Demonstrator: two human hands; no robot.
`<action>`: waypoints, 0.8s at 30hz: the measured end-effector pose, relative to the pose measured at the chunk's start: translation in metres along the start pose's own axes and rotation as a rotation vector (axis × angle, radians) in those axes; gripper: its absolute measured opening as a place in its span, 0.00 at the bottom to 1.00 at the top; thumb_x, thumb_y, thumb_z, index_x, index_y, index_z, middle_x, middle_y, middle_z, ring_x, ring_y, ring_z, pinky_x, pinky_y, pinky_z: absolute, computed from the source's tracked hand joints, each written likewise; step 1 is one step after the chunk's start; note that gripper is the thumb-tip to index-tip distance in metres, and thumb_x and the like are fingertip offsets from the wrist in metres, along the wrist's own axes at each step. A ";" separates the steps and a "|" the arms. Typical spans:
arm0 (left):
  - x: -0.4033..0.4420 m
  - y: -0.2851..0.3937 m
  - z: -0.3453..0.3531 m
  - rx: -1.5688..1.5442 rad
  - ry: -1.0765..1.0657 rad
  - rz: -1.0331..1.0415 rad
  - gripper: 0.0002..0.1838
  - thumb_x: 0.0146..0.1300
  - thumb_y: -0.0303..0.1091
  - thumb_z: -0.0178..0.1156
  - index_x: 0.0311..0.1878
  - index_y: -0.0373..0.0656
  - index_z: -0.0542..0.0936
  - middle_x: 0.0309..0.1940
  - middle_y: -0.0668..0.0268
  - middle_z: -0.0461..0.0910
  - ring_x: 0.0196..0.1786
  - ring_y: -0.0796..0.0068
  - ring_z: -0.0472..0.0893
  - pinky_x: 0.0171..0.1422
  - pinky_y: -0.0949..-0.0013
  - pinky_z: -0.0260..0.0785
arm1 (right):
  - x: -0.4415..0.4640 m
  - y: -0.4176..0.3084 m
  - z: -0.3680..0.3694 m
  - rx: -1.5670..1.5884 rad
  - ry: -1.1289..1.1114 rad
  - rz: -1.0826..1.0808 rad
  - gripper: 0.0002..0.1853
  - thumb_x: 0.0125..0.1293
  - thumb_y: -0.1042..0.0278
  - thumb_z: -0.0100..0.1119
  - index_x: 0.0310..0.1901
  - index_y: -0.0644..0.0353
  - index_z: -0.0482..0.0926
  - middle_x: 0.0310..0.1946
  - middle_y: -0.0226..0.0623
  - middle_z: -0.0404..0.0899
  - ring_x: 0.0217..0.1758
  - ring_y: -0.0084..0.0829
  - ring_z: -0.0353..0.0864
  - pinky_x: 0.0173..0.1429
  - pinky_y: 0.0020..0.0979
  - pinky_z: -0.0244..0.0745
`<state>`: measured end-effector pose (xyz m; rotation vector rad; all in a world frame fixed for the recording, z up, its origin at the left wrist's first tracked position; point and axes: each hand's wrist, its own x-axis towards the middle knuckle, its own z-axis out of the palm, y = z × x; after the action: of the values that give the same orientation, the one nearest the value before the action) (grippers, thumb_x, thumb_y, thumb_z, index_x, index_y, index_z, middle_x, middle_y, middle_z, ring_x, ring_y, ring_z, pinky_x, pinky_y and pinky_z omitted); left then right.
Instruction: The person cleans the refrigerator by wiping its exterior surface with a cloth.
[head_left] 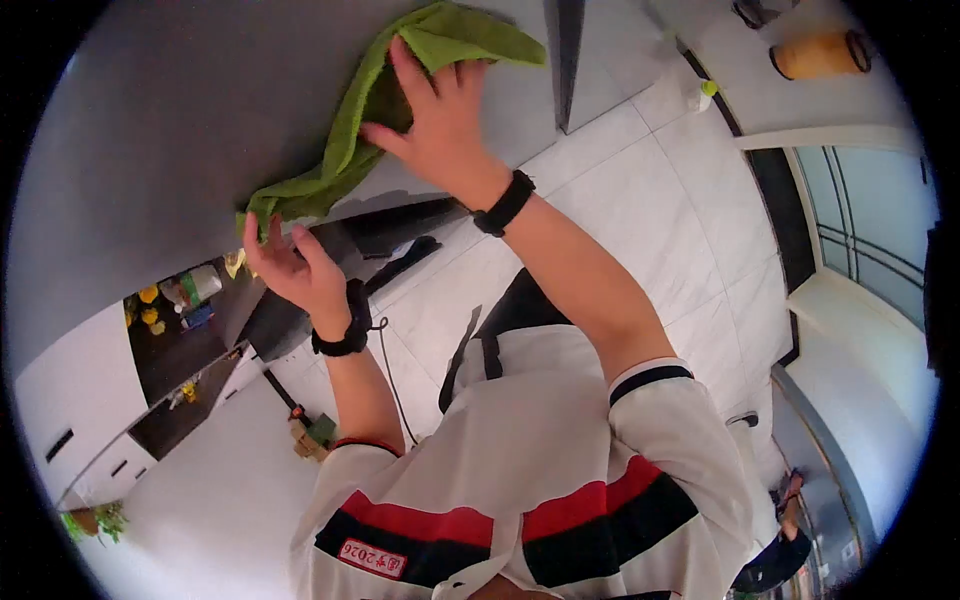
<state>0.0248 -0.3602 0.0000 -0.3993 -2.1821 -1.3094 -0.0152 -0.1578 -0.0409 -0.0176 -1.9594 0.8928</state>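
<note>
A crumpled green cloth (345, 150) stretches diagonally over a dark grey surface (190, 120). My right hand (445, 120) rests on the upper part of the cloth with its thumb and index finger spread; its other fingertips are partly hidden at the cloth's fold. At the cloth's lower left end is my left hand (298, 275), its fingertips touching the edge and its thumb held apart from the fingers. Both wrists wear black bands.
Below the surface's edge at left stands a white cabinet (85, 400) with open shelves holding small items. Pale tiles (640, 200) cover the floor. A glass-paned door (870, 230) is at right. Another person (775, 560) is partly visible at lower right.
</note>
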 end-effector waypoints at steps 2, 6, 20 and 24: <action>0.002 -0.009 -0.005 -0.004 -0.016 -0.049 0.24 0.62 0.18 0.52 0.63 0.34 0.66 0.58 0.55 0.69 0.58 0.65 0.72 0.64 0.64 0.65 | -0.009 0.011 0.009 -0.030 -0.002 -0.002 0.48 0.42 0.47 0.75 0.66 0.56 0.67 0.60 0.47 0.66 0.61 0.57 0.61 0.65 0.53 0.57; -0.006 -0.019 -0.002 0.161 -0.042 -0.150 0.20 0.61 0.18 0.54 0.58 0.34 0.72 0.53 0.59 0.74 0.53 0.70 0.74 0.58 0.70 0.66 | -0.027 0.029 0.014 -0.056 -0.071 0.031 0.48 0.43 0.43 0.73 0.65 0.57 0.68 0.60 0.47 0.66 0.59 0.54 0.63 0.63 0.52 0.59; -0.041 -0.048 0.022 0.119 -0.335 -0.171 0.22 0.63 0.19 0.53 0.61 0.34 0.70 0.57 0.54 0.73 0.57 0.66 0.75 0.63 0.64 0.68 | -0.135 0.061 0.046 0.233 -0.148 0.632 0.55 0.56 0.50 0.68 0.71 0.74 0.42 0.65 0.70 0.52 0.67 0.65 0.55 0.70 0.50 0.55; -0.052 -0.063 0.001 0.113 -0.373 -0.174 0.25 0.63 0.21 0.54 0.65 0.33 0.67 0.59 0.53 0.70 0.58 0.64 0.74 0.62 0.63 0.69 | -0.196 0.031 0.103 0.200 -0.234 0.897 0.51 0.62 0.53 0.62 0.69 0.81 0.39 0.66 0.77 0.46 0.70 0.67 0.50 0.73 0.50 0.50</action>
<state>0.0340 -0.3881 -0.0757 -0.4463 -2.6392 -1.2738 0.0039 -0.2647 -0.2360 -0.7529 -2.0628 1.7211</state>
